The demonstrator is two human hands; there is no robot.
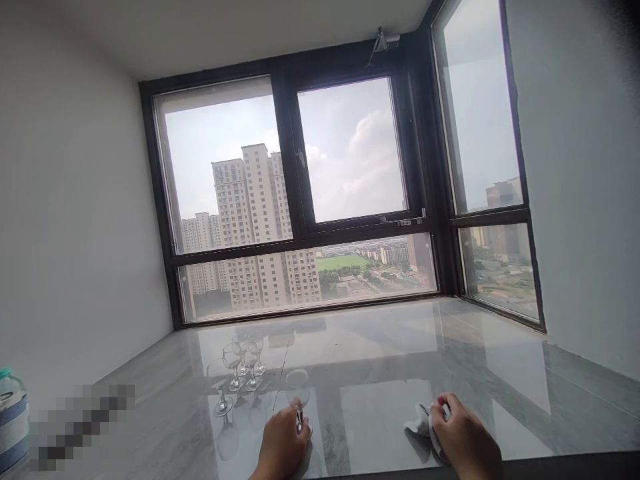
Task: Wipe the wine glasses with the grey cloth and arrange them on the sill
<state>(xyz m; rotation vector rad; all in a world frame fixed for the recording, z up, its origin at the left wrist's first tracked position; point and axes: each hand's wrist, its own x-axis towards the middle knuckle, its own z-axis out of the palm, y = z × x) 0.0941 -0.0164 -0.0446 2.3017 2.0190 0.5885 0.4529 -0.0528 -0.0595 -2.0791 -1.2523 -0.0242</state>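
Note:
My left hand [284, 437] is closed around the stem of a clear wine glass [298, 387], which stands upright at the front of the glossy grey marble-look sill [380, 413]. In my right hand [467, 433], the fingers pinch a bunched white cloth [423, 421], whose loose end hangs out toward the left. Beyond my left hand, several more stemmed glasses stand in a group, among them a glass [233, 363] in the cluster and a nearer glass [221, 390] set slightly apart. All of them look empty.
A dark-framed window [300, 230] rises behind the sill, with a side window [493, 267] at the right. At the far left stands a clear container with a green lid [6, 373] and a blue-and-white label. A pixelated patch covers the area beside it.

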